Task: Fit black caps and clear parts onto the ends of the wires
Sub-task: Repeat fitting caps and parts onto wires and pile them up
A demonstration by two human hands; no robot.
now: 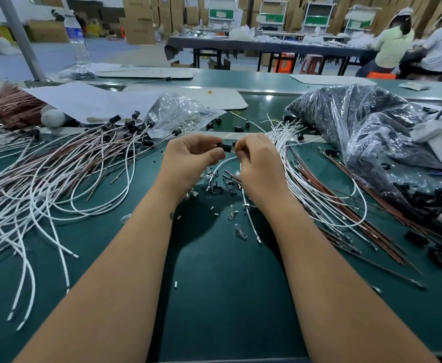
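While the left hand (188, 158) pinches a black cap (224, 147) between curled thumb and fingers (216, 154), the right hand (258, 163) pinches a white wire (221, 165) end at the cap's opening, both raised above the green bench (227, 284). Capped wires (83, 158) lie left; bare white wires (301, 179) lie right, beside a bag of caps (371, 132). Clear parts (231, 212) sit scattered between the forearms.

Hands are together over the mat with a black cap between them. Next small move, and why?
Probably push the white wire end further into the black cap. The left hand pinches the cap, the right hand pinches the wire right at its opening, and the wire loops down below them. Whether it is already seated is hidden by the fingers.
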